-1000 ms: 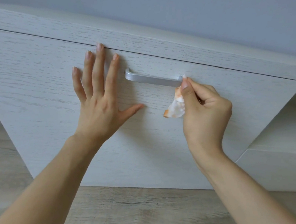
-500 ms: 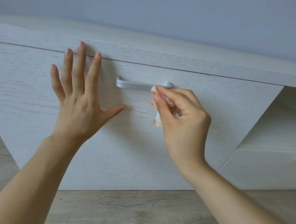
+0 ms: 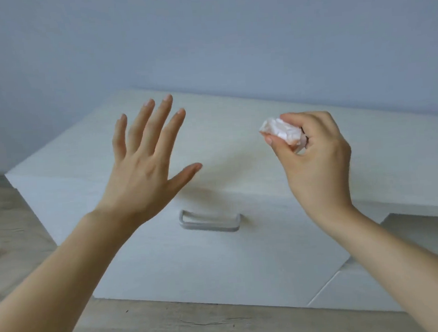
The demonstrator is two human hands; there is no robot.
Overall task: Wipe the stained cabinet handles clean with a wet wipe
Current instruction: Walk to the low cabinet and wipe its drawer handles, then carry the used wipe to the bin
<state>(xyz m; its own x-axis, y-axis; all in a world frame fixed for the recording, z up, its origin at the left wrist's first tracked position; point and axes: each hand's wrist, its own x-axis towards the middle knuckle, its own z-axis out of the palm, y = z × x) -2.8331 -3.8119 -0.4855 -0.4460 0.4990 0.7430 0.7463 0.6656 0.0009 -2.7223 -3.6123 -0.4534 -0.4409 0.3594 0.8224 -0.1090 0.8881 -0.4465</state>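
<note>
A silver bar handle (image 3: 210,222) sits on the front of a white wood-grain cabinet (image 3: 219,264), below and between my hands. My right hand (image 3: 313,156) is raised above the cabinet top and pinches a crumpled white wet wipe (image 3: 283,132) with faint orange stains. My left hand (image 3: 145,163) hovers in the air with its fingers spread and straight, touching nothing. Both hands are clear of the handle.
The cabinet top (image 3: 235,118) runs back to a pale blue wall (image 3: 203,37). A lower white cabinet section (image 3: 424,229) steps down at the right. Light wooden floor (image 3: 10,232) lies to the left and in front.
My right hand lifted the wipe off the handle and up above the cabinet. My left hand came off the cabinet front. The view pulled back, so the cabinet top shows.
</note>
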